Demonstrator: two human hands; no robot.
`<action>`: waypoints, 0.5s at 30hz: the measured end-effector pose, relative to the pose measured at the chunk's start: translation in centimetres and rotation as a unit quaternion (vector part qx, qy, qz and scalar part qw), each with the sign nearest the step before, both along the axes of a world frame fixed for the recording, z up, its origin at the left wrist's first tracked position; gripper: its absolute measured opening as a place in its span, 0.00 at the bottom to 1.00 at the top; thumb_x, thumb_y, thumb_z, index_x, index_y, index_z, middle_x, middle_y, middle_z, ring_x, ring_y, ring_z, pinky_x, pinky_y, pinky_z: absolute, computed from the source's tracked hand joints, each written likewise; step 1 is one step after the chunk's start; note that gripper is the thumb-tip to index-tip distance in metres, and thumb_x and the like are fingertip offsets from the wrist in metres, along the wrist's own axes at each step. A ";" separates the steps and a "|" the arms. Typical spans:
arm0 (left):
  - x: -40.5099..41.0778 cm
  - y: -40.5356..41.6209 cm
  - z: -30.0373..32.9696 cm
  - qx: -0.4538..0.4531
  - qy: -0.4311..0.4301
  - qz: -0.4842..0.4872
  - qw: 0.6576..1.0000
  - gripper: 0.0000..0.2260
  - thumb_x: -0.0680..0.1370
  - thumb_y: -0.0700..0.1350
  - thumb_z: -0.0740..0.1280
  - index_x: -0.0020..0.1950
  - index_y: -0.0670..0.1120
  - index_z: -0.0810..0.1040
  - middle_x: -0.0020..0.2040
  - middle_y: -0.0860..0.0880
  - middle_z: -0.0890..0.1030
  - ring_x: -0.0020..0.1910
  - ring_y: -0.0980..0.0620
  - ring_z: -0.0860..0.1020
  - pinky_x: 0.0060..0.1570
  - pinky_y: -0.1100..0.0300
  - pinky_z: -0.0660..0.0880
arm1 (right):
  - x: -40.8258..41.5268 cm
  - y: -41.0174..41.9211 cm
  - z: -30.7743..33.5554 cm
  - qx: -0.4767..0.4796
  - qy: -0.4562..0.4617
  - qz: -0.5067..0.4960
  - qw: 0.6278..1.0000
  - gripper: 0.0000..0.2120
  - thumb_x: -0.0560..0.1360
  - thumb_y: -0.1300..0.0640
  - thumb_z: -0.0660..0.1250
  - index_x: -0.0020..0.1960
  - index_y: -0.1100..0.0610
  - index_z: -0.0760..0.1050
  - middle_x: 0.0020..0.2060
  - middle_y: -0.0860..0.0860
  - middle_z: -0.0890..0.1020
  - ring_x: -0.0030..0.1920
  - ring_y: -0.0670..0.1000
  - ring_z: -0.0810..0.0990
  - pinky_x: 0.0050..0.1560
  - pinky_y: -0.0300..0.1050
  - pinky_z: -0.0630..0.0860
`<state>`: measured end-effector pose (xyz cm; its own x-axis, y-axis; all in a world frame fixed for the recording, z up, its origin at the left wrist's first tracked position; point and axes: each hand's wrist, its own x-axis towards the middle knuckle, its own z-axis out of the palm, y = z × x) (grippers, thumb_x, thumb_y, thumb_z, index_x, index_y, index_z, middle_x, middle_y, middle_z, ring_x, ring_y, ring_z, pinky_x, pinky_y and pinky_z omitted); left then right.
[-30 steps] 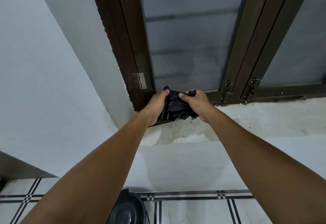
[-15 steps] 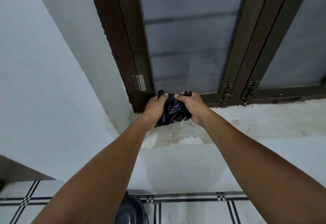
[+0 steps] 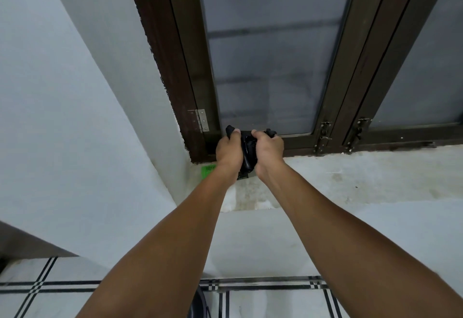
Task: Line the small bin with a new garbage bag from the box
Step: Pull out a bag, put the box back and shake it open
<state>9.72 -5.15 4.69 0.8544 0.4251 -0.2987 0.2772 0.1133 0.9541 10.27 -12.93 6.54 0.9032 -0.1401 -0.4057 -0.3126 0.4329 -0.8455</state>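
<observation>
A crumpled black garbage bag [image 3: 248,152] is bunched between both hands above the window sill. My left hand [image 3: 229,151] grips its left side and my right hand [image 3: 269,151] grips its right side, thumbs on top. Under the left wrist a green-labelled box [image 3: 208,171] lies on the sill, mostly hidden. A sliver of the small dark bin [image 3: 199,304] shows at the bottom edge, between my forearms, on the tiled floor.
A dark brown window frame [image 3: 175,67] with frosted panes rises behind the hands, with latches [image 3: 324,137] to the right. The rough concrete sill [image 3: 350,175] runs rightward. White walls stand on the left and below the sill. The floor tiles [image 3: 263,300] carry black stripes.
Both hands have drawn closer together and squeezed the bag into a tighter bundle. The view has shifted so the green box label shows and less of the bin is visible.
</observation>
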 end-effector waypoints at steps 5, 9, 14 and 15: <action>0.0 -0.7 -0.1 0.014 -0.016 0.024 0.999 0.18 0.84 0.55 0.59 0.57 0.43 0.80 0.53 0.41 0.84 0.52 0.42 0.83 0.57 0.45 0.81 | -0.3 0.6 0.0 -0.001 0.006 -0.047 0.999 0.03 0.78 0.60 0.69 0.50 0.59 0.75 0.43 0.57 0.83 0.41 0.55 0.84 0.36 0.45 0.80; -0.2 -1.0 -0.3 0.016 -0.027 0.035 0.999 0.18 0.84 0.55 0.60 0.58 0.42 0.80 0.53 0.40 0.84 0.51 0.42 0.83 0.58 0.44 0.80 | -0.8 1.1 -0.3 0.010 0.006 -0.078 0.997 0.05 0.78 0.61 0.68 0.53 0.61 0.78 0.44 0.56 0.84 0.41 0.53 0.85 0.38 0.45 0.82; -0.1 -1.1 -0.4 -0.005 -0.035 0.059 0.998 0.23 0.79 0.60 0.60 0.57 0.41 0.80 0.53 0.39 0.84 0.52 0.40 0.83 0.58 0.40 0.80 | -0.7 1.8 -0.2 -0.001 -0.006 -0.107 0.994 0.06 0.77 0.63 0.67 0.52 0.64 0.79 0.40 0.55 0.84 0.38 0.53 0.85 0.37 0.43 0.81; 0.0 -1.2 -0.4 -0.013 -0.038 0.063 0.997 0.23 0.79 0.59 0.61 0.57 0.41 0.80 0.53 0.39 0.84 0.52 0.39 0.83 0.58 0.40 0.80 | -0.6 1.9 -0.1 0.002 -0.007 -0.111 0.994 0.06 0.77 0.63 0.67 0.52 0.64 0.79 0.39 0.55 0.84 0.38 0.53 0.85 0.35 0.42 0.80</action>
